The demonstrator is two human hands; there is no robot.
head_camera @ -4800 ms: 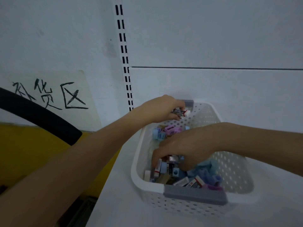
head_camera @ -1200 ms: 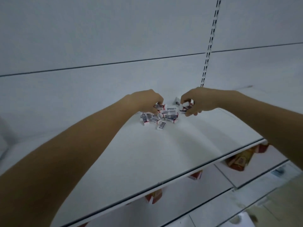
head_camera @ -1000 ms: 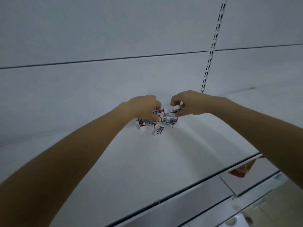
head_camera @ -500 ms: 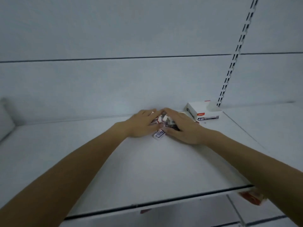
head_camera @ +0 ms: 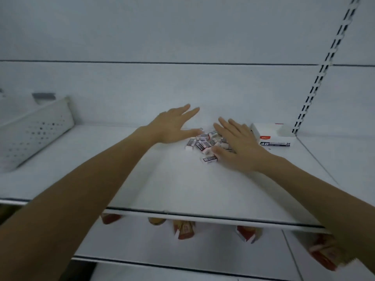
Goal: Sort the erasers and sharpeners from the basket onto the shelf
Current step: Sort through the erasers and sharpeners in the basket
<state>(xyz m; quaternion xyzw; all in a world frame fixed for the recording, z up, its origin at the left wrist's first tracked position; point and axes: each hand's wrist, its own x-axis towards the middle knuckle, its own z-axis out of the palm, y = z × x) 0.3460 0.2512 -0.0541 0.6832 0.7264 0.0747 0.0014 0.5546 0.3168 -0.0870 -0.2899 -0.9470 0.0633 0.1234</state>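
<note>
Erasers [head_camera: 205,144] lie heaped on the white shelf [head_camera: 182,185], flanked by both hands. Left hand [head_camera: 172,128] and right hand [head_camera: 236,148] have straight, spread fingers gripping nothing, probably corralling the pile. Perforated basket [head_camera: 30,134] sits well apart at left; a 4B box [head_camera: 273,136] sits just beside the pile.

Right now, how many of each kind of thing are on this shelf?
Erasers: at least 7 showing; the right hand covers part of the pile
Baskets: 1
Boxes: 1
Total: at least 9
</note>
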